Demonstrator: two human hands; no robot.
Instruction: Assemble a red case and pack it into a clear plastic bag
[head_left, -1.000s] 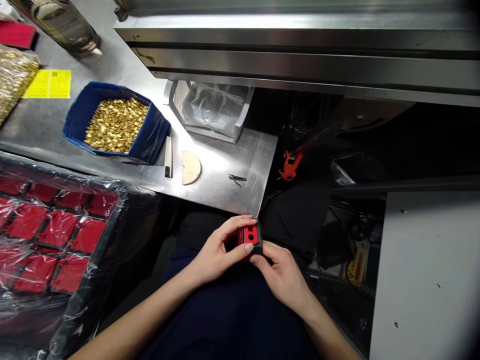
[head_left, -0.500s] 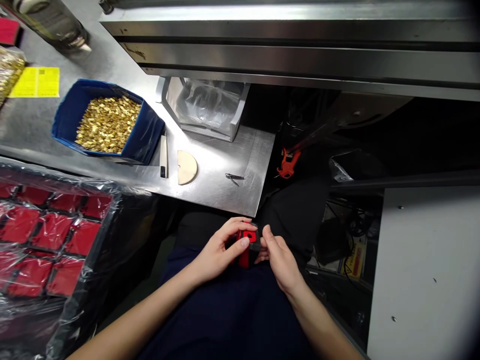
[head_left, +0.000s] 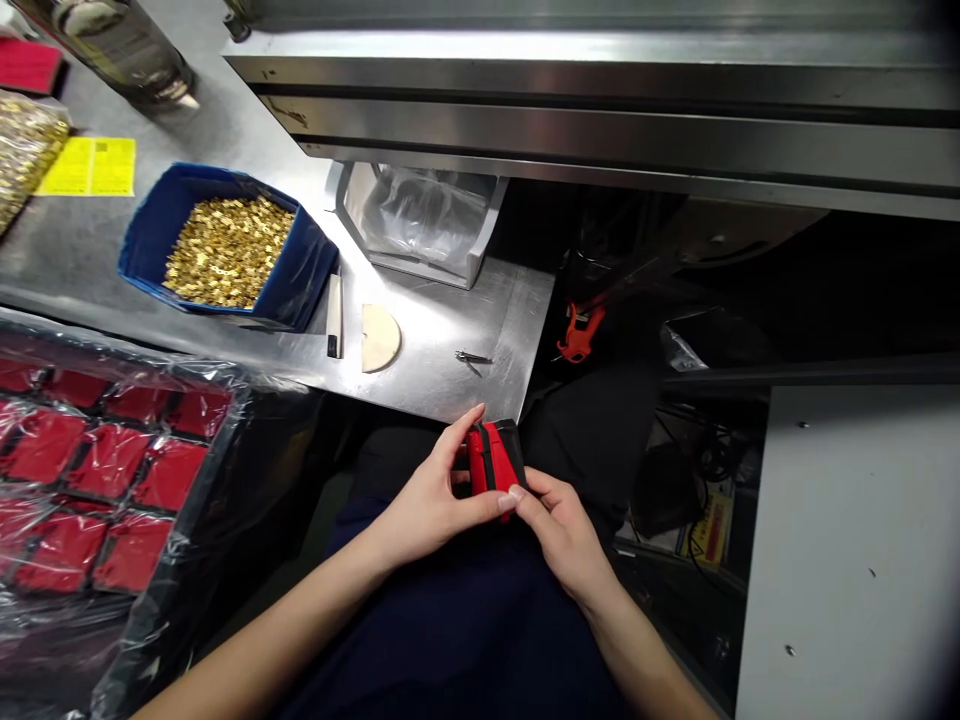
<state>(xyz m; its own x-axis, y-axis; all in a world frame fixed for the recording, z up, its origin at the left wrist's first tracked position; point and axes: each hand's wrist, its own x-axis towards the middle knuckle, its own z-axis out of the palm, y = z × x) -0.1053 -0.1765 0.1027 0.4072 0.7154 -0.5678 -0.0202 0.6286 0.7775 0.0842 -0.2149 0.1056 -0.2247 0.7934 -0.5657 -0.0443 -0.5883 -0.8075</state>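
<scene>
Over my lap, a small red and black plastic housing (head_left: 498,458) is held between both hands; its exact kind I cannot make out. My left hand (head_left: 435,500) grips it from the left, fingers behind and thumb across the near lower face. On the other side my right hand (head_left: 559,520) pinches its lower right part, the thumb meeting the left thumb. The far side of the piece is hidden by my fingers. Beyond the hands, a nail clipper (head_left: 473,357) and a pale half-round disc (head_left: 380,338) lie on the metal bench (head_left: 427,385).
A blue bin (head_left: 300,270) full of small brass parts stands left on the bench, beside a white-and-black stick (head_left: 334,315). Behind sits a grey bin (head_left: 480,240) with clear plastic. A plastic-lined crate (head_left: 217,480) holds red pieces. An orange tool (head_left: 580,332) hangs right of the bench.
The red and black housing has been turned, so a longer red side with a black stripe shows. My right hand has closed in on it, its thumb now against the piece.
</scene>
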